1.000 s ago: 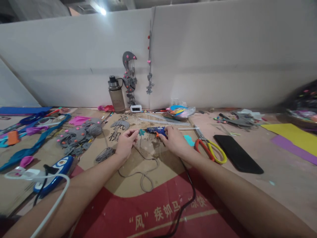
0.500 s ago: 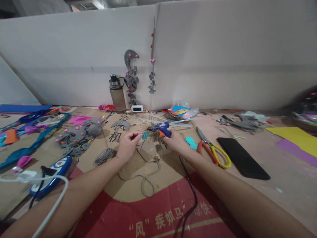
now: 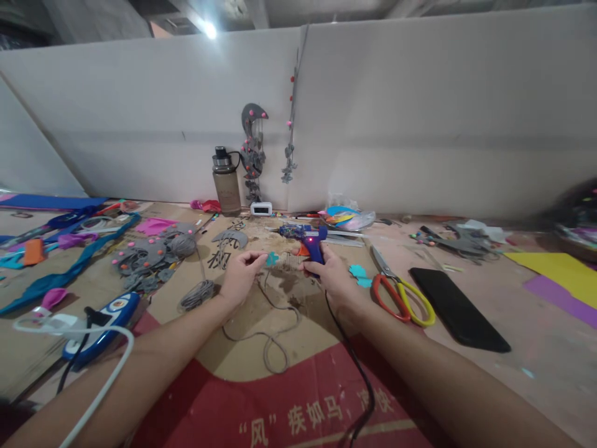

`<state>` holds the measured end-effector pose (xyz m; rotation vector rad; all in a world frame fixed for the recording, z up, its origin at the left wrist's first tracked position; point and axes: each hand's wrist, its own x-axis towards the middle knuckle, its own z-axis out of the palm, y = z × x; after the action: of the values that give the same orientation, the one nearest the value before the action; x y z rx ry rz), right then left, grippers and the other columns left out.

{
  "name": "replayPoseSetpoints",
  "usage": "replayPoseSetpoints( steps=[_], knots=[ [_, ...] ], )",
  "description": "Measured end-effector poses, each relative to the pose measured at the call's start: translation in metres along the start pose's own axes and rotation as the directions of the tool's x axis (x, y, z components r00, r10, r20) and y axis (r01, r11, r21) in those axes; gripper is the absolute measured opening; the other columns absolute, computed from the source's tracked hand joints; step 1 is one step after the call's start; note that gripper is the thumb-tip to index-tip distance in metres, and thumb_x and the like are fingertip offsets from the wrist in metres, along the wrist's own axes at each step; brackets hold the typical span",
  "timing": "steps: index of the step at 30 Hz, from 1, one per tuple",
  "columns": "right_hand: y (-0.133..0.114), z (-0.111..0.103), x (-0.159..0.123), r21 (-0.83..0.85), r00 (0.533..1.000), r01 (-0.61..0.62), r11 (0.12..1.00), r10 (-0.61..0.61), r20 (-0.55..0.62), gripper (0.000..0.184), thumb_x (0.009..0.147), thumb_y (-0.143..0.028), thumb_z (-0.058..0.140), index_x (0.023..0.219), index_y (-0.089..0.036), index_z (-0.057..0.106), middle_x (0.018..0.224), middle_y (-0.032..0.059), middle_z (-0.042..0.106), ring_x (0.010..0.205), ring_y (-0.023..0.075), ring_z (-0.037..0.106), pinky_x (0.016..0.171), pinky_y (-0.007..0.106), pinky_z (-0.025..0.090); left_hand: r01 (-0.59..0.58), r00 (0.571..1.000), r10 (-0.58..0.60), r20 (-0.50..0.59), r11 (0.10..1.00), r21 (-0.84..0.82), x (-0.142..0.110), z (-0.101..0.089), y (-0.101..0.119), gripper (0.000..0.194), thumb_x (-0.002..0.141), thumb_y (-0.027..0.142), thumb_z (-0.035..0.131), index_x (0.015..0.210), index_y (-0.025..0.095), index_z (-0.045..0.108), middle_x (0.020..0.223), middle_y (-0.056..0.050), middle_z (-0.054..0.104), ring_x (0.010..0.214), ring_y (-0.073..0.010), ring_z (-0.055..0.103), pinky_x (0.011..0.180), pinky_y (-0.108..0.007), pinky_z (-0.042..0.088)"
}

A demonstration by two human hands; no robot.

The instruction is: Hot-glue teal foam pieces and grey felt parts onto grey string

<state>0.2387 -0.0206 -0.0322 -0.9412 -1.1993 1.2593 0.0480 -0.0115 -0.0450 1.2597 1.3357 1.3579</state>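
Observation:
Pinched in the fingertips of my left hand (image 3: 243, 274) is a small teal flower-shaped cutout (image 3: 272, 259). A grey cord (image 3: 275, 303) trails down from it and loops on the cardboard (image 3: 209, 354). My right hand (image 3: 333, 274) is wrapped around the handle of a blue hot glue gun (image 3: 313, 244) with an orange trigger and a small red light. Its nozzle points left, above and just behind the cutout, apart from it. The gun's black cable (image 3: 357, 364) runs down toward me. Another teal cutout (image 3: 360, 275) lies right of my right hand.
Scissors (image 3: 396, 295) with red and yellow handles and a black phone (image 3: 459, 308) lie at right. A bottle (image 3: 226, 186) and a small white digital display (image 3: 261, 209) stand by the wall. At left are a grey yarn bundle (image 3: 196, 294), pompom-dotted felt pieces (image 3: 152, 252) and a blue-white power strip (image 3: 100, 326).
The glue gun's nozzle was at the cutout; my right hand has drawn it back and up, away from it, with its handle now upright. My left hand keeps its pinch. The view has shifted slightly.

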Motion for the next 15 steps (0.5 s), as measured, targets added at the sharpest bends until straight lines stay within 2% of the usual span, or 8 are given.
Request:
replayPoseSetpoints(
  steps=[4,9,12,15],
  knots=[
    [-0.005,0.002,-0.004,0.054,0.998,0.030,0.998,-0.033,0.050,0.044,0.066,-0.021,0.063,0.108,-0.023,0.050,0.089,-0.0011,0.065,0.063,0.0099,0.057,0.056,0.022,0.040,0.022,0.999,-0.023,-0.043,0.999,-0.023,0.003,-0.002,0.000,0.036,0.060,0.045,0.072,0.076,0.014,0.070,0.051,0.003,0.052,0.041,-0.0064,0.037,0.040,-0.020,0.023],
    [-0.013,0.010,-0.012,0.144,0.989,-0.007,0.990,-0.014,0.146,0.037,0.074,-0.031,0.061,0.108,-0.023,0.047,0.091,0.0010,0.064,0.061,0.0110,0.055,0.052,0.024,0.043,0.035,0.998,-0.040,-0.057,0.996,-0.077,0.002,-0.005,0.003,0.037,0.058,0.045,0.073,0.075,0.013,0.068,0.051,0.004,0.050,0.041,-0.0051,0.034,0.039,-0.019,0.019],
    [-0.013,0.013,-0.015,0.091,0.988,0.045,0.995,-0.058,0.146,0.035,0.076,-0.031,0.059,0.108,-0.023,0.046,0.100,0.0037,0.062,0.071,0.0138,0.059,0.054,0.026,0.046,0.076,0.996,-0.082,-0.044,0.989,-0.125,0.001,-0.006,0.005,0.038,0.057,0.044,0.074,0.077,0.013,0.067,0.054,0.004,0.050,0.042,-0.0038,0.032,0.038,-0.018,0.017],
    [-0.007,0.012,-0.017,-0.062,0.986,0.101,0.993,-0.091,0.137,0.031,0.080,-0.031,0.055,0.108,-0.022,0.046,0.100,0.0049,0.061,0.073,0.0154,0.059,0.056,0.028,0.047,0.125,0.991,-0.130,-0.012,0.971,-0.203,0.003,-0.009,0.004,0.037,0.055,0.042,0.076,0.074,0.013,0.065,0.051,0.006,0.046,0.041,-0.0026,0.029,0.037,-0.016,0.014]
  ],
)
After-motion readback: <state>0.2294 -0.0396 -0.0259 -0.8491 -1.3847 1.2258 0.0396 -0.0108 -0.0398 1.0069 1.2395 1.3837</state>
